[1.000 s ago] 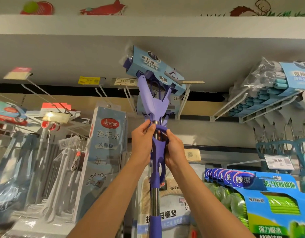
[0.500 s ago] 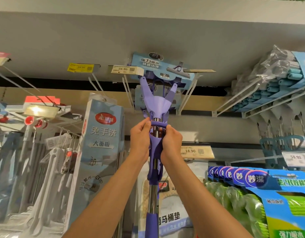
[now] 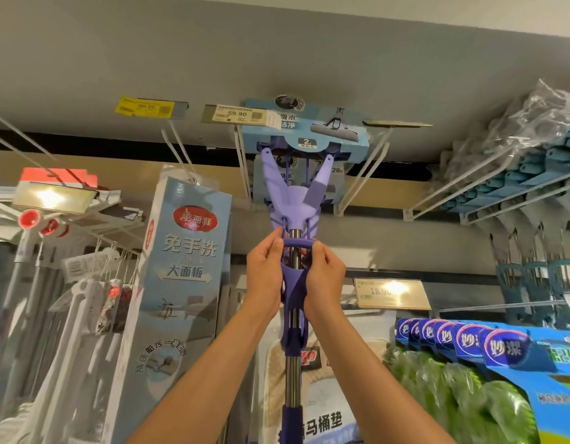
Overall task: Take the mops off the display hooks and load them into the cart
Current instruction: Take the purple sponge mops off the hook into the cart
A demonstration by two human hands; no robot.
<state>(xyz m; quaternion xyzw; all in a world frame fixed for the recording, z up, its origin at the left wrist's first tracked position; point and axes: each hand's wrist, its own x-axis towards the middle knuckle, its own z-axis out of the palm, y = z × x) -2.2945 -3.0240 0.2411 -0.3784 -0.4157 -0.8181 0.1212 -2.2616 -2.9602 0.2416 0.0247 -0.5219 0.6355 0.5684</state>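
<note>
Both hands up on the purple mop (image 3: pixel 293 200): left hand (image 3: pixel 265 273) and right hand (image 3: pixel 325 277) each have a grip clamped round its wringer handle, head up at the display hooks (image 3: pixel 245 168).

one head-worn view, tilted steeply upward from close below the white wire display hooks (image 3: pixel 362 174), facing the grey shop wall (image 3: pixel 277 52); no second view.

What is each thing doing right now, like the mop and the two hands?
Mop: upright, head up among the white hooks, held by both hands.
Left hand: gripping the mop's purple lever.
Right hand: gripping the lever from the other side.
Hooks: sticking out either side of the mop head.
</note>
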